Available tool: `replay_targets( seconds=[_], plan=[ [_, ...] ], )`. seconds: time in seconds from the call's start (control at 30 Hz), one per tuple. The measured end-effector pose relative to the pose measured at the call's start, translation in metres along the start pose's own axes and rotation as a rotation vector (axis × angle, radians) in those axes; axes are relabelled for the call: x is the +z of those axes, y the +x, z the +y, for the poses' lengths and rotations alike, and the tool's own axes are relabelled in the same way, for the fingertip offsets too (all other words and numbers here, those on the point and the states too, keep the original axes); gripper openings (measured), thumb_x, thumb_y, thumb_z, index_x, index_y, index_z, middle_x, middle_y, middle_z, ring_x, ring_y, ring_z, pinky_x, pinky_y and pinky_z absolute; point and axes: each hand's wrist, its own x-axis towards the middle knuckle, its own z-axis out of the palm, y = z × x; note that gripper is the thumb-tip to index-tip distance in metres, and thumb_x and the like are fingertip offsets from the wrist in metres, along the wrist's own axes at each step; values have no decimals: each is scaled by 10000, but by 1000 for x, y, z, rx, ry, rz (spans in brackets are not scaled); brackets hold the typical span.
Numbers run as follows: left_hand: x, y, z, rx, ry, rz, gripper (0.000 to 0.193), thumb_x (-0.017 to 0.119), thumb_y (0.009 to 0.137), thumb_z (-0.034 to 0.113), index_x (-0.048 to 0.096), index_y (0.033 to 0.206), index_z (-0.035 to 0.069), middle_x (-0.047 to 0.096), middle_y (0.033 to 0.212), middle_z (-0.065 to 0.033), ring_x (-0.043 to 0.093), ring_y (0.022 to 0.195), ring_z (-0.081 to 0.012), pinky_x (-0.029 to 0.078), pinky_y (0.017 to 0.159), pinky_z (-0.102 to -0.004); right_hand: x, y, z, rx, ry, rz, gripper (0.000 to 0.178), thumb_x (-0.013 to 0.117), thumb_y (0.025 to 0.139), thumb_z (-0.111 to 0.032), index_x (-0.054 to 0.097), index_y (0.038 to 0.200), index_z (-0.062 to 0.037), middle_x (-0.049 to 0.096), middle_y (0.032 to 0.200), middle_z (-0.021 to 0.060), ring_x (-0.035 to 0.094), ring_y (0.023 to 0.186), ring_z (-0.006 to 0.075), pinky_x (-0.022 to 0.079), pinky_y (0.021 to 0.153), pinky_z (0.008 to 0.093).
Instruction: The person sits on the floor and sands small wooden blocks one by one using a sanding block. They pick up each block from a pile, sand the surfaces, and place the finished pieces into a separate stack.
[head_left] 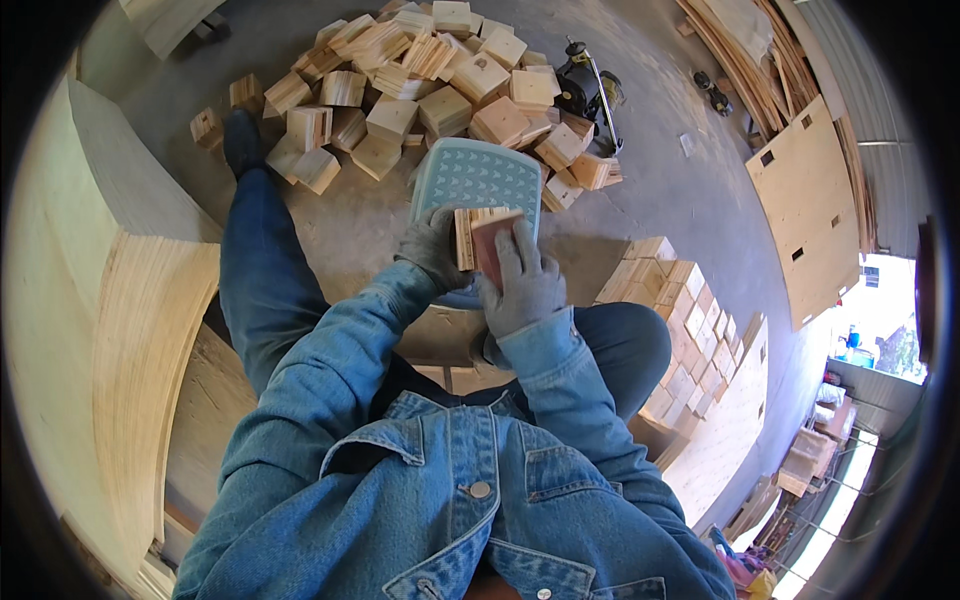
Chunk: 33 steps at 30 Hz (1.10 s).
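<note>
In my gloved left hand point(432, 248) is a plywood block point(463, 240) with layered edges, gripped from its left side. My gloved right hand point(525, 285) has a reddish-brown sheet of sandpaper point(491, 243) under its fingers and presses it against the block's right side. Both hands meet over the near part of a light blue plastic stool point(476, 172) with a patterned top. My fingers cover part of the sandpaper, and the block's underside is hidden.
Beyond the stool lies a loose heap of wooden blocks point(480, 75), with a black and yellow tool point(602, 95) beside it. Blocks stand in neat stacks point(690, 325) at my right. Plywood sheets point(150, 320) rise at my left. Large boards point(810, 210) lean at the far right.
</note>
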Motion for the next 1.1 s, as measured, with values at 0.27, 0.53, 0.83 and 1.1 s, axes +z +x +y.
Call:
replay_targets(
  seconds=[0.27, 0.53, 0.83, 1.1],
  plan=[
    [23, 5, -20, -16, 80, 57, 875, 917, 656, 379, 522, 1380, 85, 590, 1310, -176, 559, 1260, -397, 484, 1107, -480, 13, 94, 12, 56, 10, -8, 680, 745, 886, -325, 565, 1505, -107, 442, 1642, 148, 633, 1133, 496, 549, 975, 561],
    [-1, 2, 6, -34, 104, 41, 954, 952, 588, 383, 510, 1383, 94, 575, 1286, -178, 570, 1228, -377, 489, 1096, -464, -1, -31, 7, -76, 39, 17, 684, 789, 857, -317, 602, 1461, -55, 466, 1617, 194, 631, 1136, 489, 535, 978, 573],
    [-1, 1, 6, -47, -9, 48, 856, 963, 607, 315, 559, 1331, 103, 627, 1218, -183, 621, 1156, -391, 529, 1020, -475, 3, 33, 5, -9, 24, 7, 645, 736, 897, -331, 594, 1480, -93, 472, 1624, 163, 624, 1186, 494, 523, 1012, 587],
    [26, 7, -17, -27, -25, 143, 768, 960, 626, 304, 590, 1267, 100, 662, 1142, -174, 644, 1099, -399, 547, 974, -478, 23, 92, 21, -25, 14, 45, 682, 727, 906, -365, 566, 1514, -100, 459, 1639, 162, 599, 1248, 520, 506, 1064, 592]
  ],
)
